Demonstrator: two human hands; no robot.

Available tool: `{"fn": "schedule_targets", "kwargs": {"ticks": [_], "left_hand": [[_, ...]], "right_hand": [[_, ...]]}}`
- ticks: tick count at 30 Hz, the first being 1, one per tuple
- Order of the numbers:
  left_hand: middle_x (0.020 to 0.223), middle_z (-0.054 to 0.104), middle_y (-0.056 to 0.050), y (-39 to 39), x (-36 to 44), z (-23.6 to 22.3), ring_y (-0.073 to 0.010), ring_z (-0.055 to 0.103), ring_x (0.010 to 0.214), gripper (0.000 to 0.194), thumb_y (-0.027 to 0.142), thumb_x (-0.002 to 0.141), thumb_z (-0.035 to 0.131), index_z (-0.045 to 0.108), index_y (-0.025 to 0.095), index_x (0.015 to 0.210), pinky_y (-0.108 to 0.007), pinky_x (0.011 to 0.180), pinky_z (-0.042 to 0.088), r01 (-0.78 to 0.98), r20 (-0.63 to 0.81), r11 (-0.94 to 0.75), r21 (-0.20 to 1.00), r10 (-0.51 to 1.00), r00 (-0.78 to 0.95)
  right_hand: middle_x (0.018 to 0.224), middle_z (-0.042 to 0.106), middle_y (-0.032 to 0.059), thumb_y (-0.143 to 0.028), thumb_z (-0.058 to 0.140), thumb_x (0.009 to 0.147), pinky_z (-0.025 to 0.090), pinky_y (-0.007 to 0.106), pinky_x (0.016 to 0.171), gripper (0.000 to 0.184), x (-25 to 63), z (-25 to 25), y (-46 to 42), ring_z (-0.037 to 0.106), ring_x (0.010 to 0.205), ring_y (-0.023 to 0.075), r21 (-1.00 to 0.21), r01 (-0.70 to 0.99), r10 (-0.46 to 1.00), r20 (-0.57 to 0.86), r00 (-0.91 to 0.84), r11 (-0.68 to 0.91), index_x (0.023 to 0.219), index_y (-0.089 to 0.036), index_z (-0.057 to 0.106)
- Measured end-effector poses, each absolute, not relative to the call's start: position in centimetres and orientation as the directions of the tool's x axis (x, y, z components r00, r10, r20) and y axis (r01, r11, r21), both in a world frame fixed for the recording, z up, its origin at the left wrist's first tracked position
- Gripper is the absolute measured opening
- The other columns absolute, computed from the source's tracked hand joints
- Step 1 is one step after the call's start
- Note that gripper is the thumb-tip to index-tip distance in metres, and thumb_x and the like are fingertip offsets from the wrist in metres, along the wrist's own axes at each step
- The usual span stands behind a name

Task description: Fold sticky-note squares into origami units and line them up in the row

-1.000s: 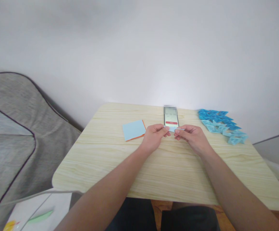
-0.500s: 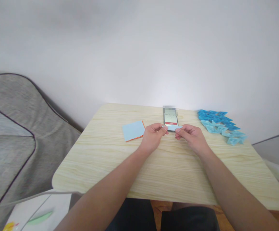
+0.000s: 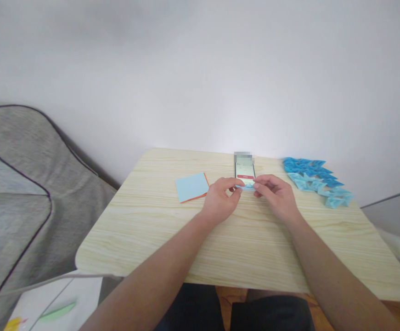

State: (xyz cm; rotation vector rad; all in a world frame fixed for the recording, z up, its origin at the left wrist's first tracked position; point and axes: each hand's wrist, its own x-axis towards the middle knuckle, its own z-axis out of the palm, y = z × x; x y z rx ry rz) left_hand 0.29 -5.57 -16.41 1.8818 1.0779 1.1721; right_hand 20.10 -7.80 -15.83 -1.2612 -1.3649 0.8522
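A small folded piece of light blue paper (image 3: 247, 187) is held between both hands just above the wooden table, in front of the phone. My left hand (image 3: 222, 196) pinches its left end between thumb and fingers. At the right end, my right hand (image 3: 274, 193) grips it with thumb and fingertips. Most of the paper is hidden by the fingers, so its exact folds cannot be made out. Left of my left hand lies a stack of square paper (image 3: 192, 187), light blue on top with an orange edge below.
Behind the hands lies a phone (image 3: 244, 168) with a lit screen. Folded blue paper pieces (image 3: 306, 168) and lighter blue ones (image 3: 335, 196) are grouped at the right of the table (image 3: 248, 257). A grey fabric cover (image 3: 72, 197) stands at the left; a white wall rises behind.
The paper strip has tilted and come slightly closer to me, with less of it showing. My left thumb has shifted down off its face, and my right fingers have regripped.
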Motion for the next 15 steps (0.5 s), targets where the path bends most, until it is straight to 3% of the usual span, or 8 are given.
{"fn": "schedule_targets", "kwargs": {"ticks": [3,7,15], "left_hand": [[0.096,0.075,-0.004,-5.71,0.17,-16.44,-0.0212,0.064,0.092,0.018,0.021,0.087,0.063,0.075,0.026,0.1,-0.036,0.085,0.05,0.405,0.393,-0.513,0.757,0.852,0.345],[0.092,0.076,-0.003,-5.76,0.12,-16.37,-0.0248,0.062,0.097,0.016,0.018,0.084,0.063,0.074,0.026,0.092,-0.041,0.09,0.046,0.505,0.387,-0.578,0.641,0.812,0.438],[0.083,0.075,-0.002,-5.76,0.15,-16.38,-0.026,0.059,0.095,0.013,0.015,0.08,0.065,0.073,0.025,0.082,-0.042,0.086,0.04,0.557,0.365,-0.611,0.562,0.788,0.497]], "right_hand": [[0.076,0.07,0.001,-0.034,0.076,0.079,0.046,0.03,0.063,0.014,20.34,-16.0,-7.84,0.061,0.067,0.0164,-0.919,0.338,0.968,0.241,0.067,0.205,0.086,-0.022,0.073],[0.08,0.072,0.0007,-0.027,0.072,0.077,0.045,0.03,0.063,0.011,20.6,-15.94,-8.03,0.057,0.066,0.016,-0.832,0.514,0.972,0.233,-0.019,0.209,0.086,-0.023,0.073],[0.075,0.066,-0.0012,-0.02,0.067,0.075,0.043,0.029,0.061,0.008,20.31,-15.47,-8.41,0.056,0.067,0.0161,-0.723,0.633,0.96,0.228,-0.159,0.277,0.082,-0.024,0.069]]}}
